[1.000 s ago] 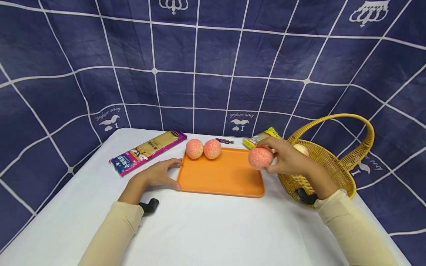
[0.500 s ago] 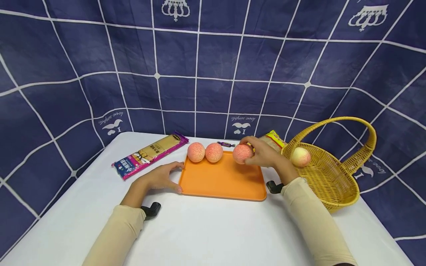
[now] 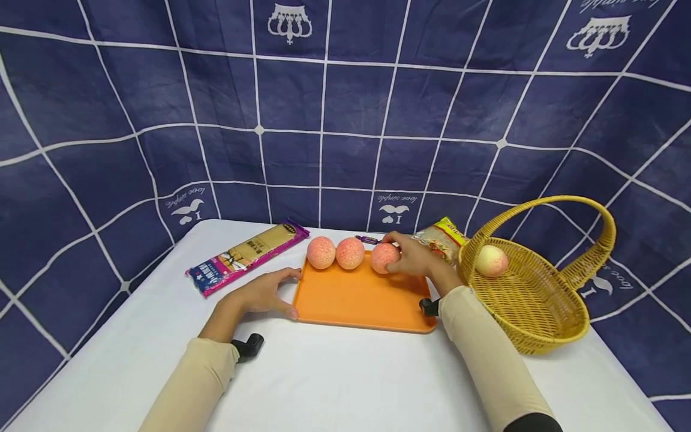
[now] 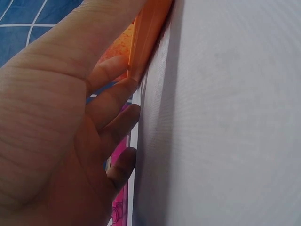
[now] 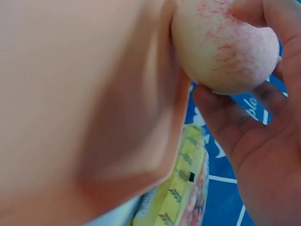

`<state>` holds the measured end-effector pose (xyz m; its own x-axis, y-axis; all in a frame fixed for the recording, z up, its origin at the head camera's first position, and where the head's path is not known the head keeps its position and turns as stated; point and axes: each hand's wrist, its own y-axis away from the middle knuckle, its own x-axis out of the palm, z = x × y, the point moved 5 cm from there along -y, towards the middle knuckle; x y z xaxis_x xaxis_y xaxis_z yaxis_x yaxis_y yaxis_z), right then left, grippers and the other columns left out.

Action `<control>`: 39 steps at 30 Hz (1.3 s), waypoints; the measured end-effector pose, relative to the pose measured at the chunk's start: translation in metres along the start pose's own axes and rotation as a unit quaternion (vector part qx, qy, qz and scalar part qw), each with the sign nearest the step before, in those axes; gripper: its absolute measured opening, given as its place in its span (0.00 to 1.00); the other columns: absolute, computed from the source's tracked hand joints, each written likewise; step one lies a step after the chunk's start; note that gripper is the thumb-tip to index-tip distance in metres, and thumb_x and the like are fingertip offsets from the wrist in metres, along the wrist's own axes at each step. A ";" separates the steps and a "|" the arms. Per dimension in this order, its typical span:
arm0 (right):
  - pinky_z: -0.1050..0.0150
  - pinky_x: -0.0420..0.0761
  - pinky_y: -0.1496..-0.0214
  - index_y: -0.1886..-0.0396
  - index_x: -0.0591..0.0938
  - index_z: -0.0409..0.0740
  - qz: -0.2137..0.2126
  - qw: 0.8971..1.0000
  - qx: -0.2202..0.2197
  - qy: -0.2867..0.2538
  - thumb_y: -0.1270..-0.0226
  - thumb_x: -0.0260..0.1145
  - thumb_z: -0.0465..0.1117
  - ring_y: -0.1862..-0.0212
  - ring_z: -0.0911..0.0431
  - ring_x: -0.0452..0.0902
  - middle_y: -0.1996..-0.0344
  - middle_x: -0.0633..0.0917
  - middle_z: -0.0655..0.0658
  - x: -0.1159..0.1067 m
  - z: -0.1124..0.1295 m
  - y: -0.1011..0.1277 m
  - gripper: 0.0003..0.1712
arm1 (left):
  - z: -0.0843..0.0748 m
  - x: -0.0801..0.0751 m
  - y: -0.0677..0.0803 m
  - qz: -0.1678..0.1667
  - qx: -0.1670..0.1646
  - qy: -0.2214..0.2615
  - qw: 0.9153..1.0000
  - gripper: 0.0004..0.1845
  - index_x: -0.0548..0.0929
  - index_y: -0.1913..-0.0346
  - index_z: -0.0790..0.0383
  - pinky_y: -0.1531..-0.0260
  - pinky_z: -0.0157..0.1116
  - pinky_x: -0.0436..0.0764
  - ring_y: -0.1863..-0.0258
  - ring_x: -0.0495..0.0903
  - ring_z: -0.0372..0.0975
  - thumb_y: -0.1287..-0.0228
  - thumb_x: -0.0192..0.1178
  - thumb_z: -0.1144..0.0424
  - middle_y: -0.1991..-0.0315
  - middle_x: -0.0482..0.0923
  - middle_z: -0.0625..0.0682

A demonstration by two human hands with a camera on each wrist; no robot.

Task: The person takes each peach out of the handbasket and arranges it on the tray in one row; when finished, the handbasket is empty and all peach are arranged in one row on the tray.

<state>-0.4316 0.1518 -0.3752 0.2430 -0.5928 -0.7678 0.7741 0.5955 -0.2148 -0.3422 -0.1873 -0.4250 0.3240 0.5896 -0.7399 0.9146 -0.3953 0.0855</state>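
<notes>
At centre frame, a third speckled pink peach (image 3: 384, 258), newly carried from the woven yellow basket (image 3: 540, 312), is being gripped by the right hand (image 3: 415, 259) on the orange plastic tray (image 3: 361, 297), steadied by the flat left hand (image 3: 264, 292).

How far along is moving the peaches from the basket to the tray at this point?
Two peaches already sit at the back of the orange tray. The right hand grips a third peach at the tray's far edge beside them, not yet released. The left hand holds the tray's left rim. One peach is left in the wicker basket.
</notes>
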 end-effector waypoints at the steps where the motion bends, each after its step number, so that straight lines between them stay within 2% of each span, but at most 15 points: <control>1: 0.54 0.82 0.50 0.43 0.74 0.40 -0.001 1.000 0.005 -0.001 0.51 0.75 0.32 0.56 0.47 0.80 0.49 0.81 0.38 0.000 -0.001 -0.001 0.33 | 0.000 0.000 0.000 0.000 0.000 -0.001 1.000 0.52 0.72 0.29 0.53 0.29 0.57 0.59 0.26 0.62 0.51 0.60 0.82 0.42 0.29 0.70 0.53; 11: 0.50 0.77 0.47 0.34 0.75 0.38 -0.036 0.999 0.020 0.010 0.47 0.74 0.36 0.51 0.43 0.70 0.50 0.69 0.35 0.001 -0.007 -0.003 0.38 | -0.003 -0.003 -0.002 -0.004 0.001 -0.006 1.000 0.51 0.72 0.29 0.53 0.29 0.58 0.59 0.26 0.62 0.52 0.59 0.83 0.43 0.28 0.69 0.54; 18: 0.53 0.80 0.47 0.34 0.74 0.36 -0.030 0.999 0.030 -0.015 0.42 0.78 0.38 0.51 0.42 0.77 0.47 0.75 0.35 0.007 -0.016 -0.004 0.36 | -0.001 -0.001 -0.002 -0.001 -0.005 0.004 1.000 0.51 0.72 0.29 0.53 0.28 0.57 0.59 0.26 0.61 0.51 0.59 0.83 0.44 0.28 0.69 0.54; 23: 0.49 0.80 0.42 0.32 0.67 0.30 -0.029 0.997 0.043 -0.064 0.43 0.76 0.34 0.44 0.38 0.77 0.41 0.76 0.30 0.010 -0.012 -0.006 0.41 | -0.001 0.000 -0.003 0.000 -0.002 0.002 1.000 0.51 0.72 0.29 0.53 0.29 0.58 0.59 0.26 0.62 0.52 0.59 0.83 0.44 0.28 0.69 0.54; 27: 0.50 0.80 0.42 0.35 0.66 0.31 -0.024 0.994 0.068 -0.085 0.43 0.74 0.33 0.44 0.40 0.78 0.44 0.78 0.30 0.013 -0.012 -0.007 0.39 | 0.001 0.001 -0.003 0.000 -0.005 0.006 1.000 0.51 0.73 0.29 0.53 0.28 0.57 0.58 0.26 0.61 0.52 0.60 0.83 0.44 0.28 0.69 0.54; 30: 0.52 0.81 0.43 0.38 0.69 0.31 -0.024 0.995 0.071 -0.069 0.45 0.74 0.33 0.47 0.42 0.79 0.47 0.79 0.33 0.014 -0.011 -0.008 0.36 | 0.002 0.002 -0.003 0.001 -0.004 0.010 1.000 0.51 0.73 0.29 0.53 0.28 0.57 0.58 0.26 0.61 0.51 0.60 0.83 0.44 0.28 0.69 0.53; 39: 0.51 0.79 0.42 0.40 0.74 0.31 -0.031 0.998 0.057 0.024 0.48 0.75 0.38 0.47 0.43 0.78 0.49 0.79 0.36 0.010 -0.004 -0.012 0.36 | 0.000 0.000 -0.001 0.000 0.000 0.005 1.000 0.52 0.73 0.29 0.53 0.28 0.56 0.59 0.26 0.62 0.51 0.61 0.83 0.44 0.29 0.70 0.53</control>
<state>-0.4409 0.1413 -0.3825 0.1665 -0.5992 -0.7831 0.8494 0.4905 -0.1948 -0.3430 -0.1871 -0.4250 0.3261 0.5968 -0.7331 0.9148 -0.3947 0.0856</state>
